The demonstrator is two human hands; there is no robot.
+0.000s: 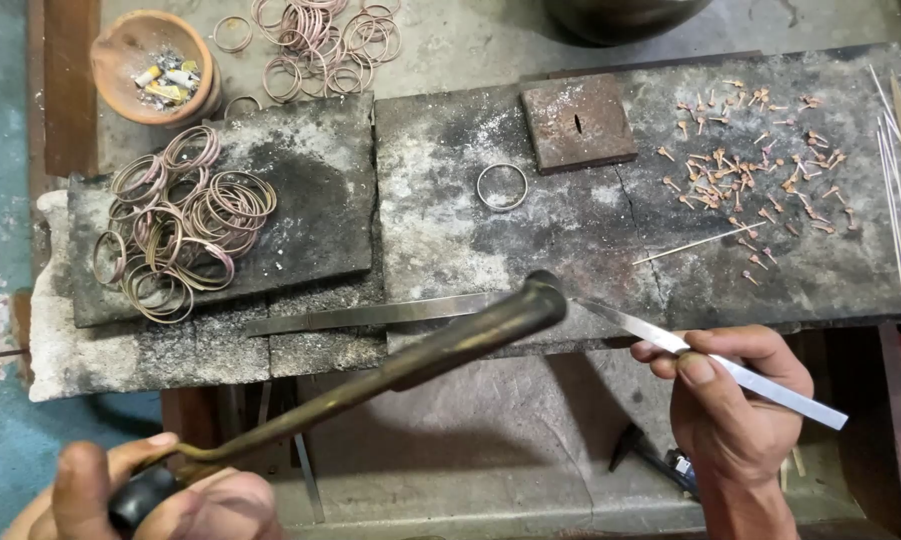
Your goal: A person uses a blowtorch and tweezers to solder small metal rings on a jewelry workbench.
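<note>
Left hand point(140, 490) cut off, gripping torch point(420, 355).

Left hand point(160, 490) fisted; right hand point(735, 400) pinching (thumb up).

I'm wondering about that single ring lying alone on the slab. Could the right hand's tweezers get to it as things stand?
Probably yes. The tweezers in the right hand point toward the single ring, which lies alone on bare slab; only the torch tip sits nearby.

Both hands are bare, with no gloves, rings or watch; the left hand point(155, 490) shows short, blunt nails on thumb and finger; the right hand point(735, 400) shows a broad thumbnail and a bare wrist, no sleeve reaching it.
</note>
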